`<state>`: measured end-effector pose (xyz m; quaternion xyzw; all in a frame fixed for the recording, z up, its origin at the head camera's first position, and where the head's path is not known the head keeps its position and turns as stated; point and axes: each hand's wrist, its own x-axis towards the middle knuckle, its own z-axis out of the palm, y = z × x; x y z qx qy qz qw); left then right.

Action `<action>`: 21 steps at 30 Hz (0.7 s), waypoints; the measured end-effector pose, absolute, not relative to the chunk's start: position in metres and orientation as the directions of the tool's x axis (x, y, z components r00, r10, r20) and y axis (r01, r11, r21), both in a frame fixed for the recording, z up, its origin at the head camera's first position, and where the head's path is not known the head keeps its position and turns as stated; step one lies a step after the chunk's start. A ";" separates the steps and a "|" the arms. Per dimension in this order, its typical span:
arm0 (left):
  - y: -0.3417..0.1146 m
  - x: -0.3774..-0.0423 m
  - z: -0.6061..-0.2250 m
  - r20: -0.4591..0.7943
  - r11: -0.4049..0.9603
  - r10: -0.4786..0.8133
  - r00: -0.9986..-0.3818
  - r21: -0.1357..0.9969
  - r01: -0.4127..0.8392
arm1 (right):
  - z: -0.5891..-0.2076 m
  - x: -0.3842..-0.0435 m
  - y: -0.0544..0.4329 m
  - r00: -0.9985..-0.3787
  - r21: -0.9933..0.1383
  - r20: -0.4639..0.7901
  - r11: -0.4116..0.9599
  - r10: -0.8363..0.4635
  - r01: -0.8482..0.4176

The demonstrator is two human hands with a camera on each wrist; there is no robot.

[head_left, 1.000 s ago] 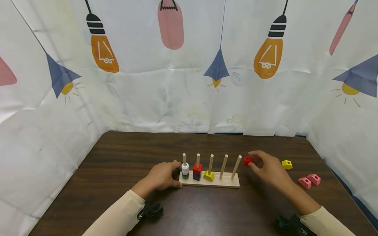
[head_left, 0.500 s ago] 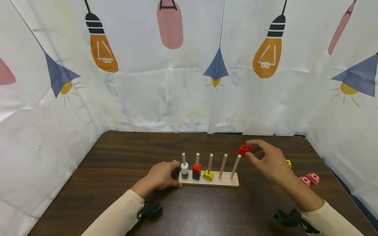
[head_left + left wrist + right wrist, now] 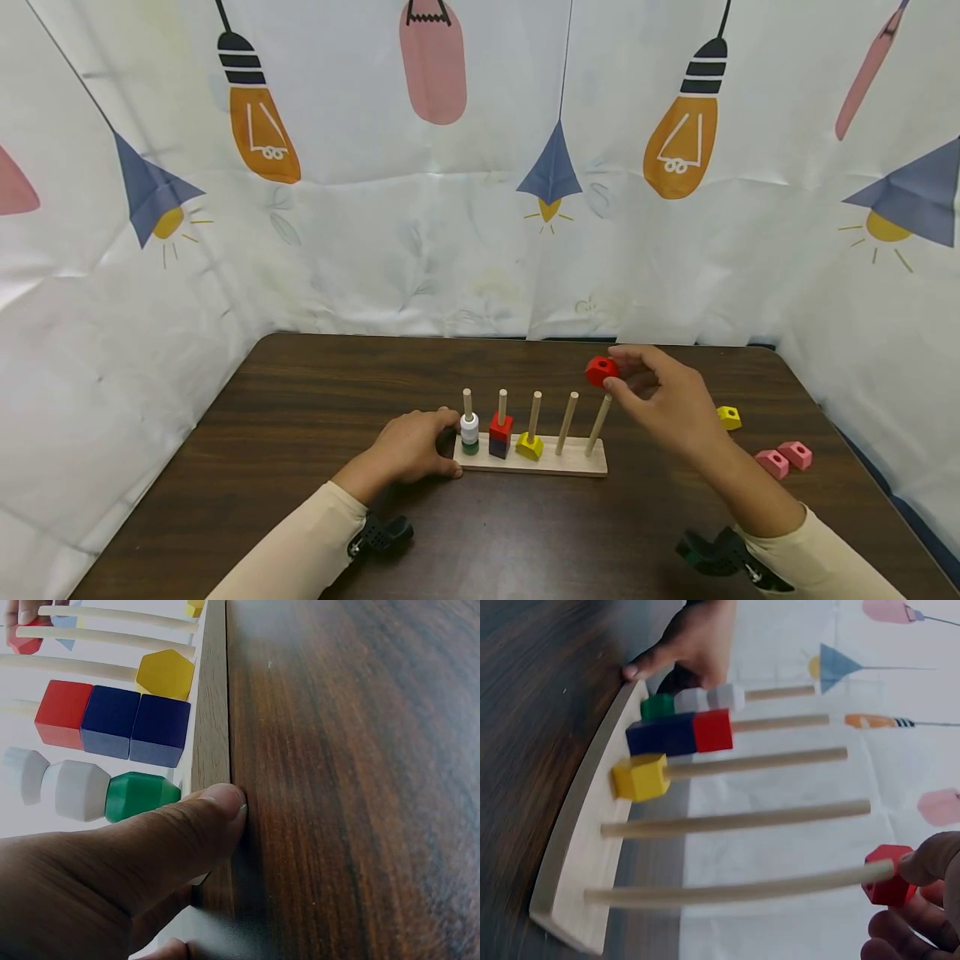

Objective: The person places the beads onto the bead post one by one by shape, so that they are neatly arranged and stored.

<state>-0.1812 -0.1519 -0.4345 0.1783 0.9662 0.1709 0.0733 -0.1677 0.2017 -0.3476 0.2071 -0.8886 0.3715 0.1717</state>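
My left hand (image 3: 408, 447) grips the left end of a wooden peg board (image 3: 577, 465), its thumb against the front edge in the left wrist view. My right hand (image 3: 670, 404) pinches a red hexagonal bead (image 3: 601, 372) with a hole through it. That bead is raised near the top of the rightmost peg (image 3: 742, 892); whether it touches the peg is unclear. On the leftmost peg, a green bead (image 3: 141, 796) sits under two white beads (image 3: 79, 790). Two dark blue cubes (image 3: 160, 729) and a red cube (image 3: 64, 714) fill the second peg, and a yellow bead (image 3: 529, 447) the third.
Right of the board, a yellow block (image 3: 728, 417) and two pink blocks (image 3: 783, 458) lie on the dark wooden table (image 3: 525, 542). The two right-hand pegs are bare. A white printed curtain (image 3: 360, 250) hangs behind and at both sides of the table.
My right hand has lifted the red bead and carried it left, from beside the rightmost peg up to about its top. My left hand and the board have stayed put.
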 end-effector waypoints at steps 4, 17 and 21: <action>-0.152 -0.182 -0.435 -0.080 0.877 0.372 -0.925 0.356 0.322 | -0.347 -0.167 0.194 -0.853 -0.601 0.463 0.622 -0.241 -0.502; -0.153 -0.182 -0.435 -0.075 0.875 0.376 -0.924 0.358 0.327 | -0.345 -0.162 0.165 -0.841 -0.634 0.478 0.564 -0.253 -0.529; -0.153 -0.182 -0.435 -0.072 0.873 0.377 -0.923 0.359 0.329 | -0.347 -0.160 0.155 -0.826 -0.631 0.500 0.544 -0.261 -0.553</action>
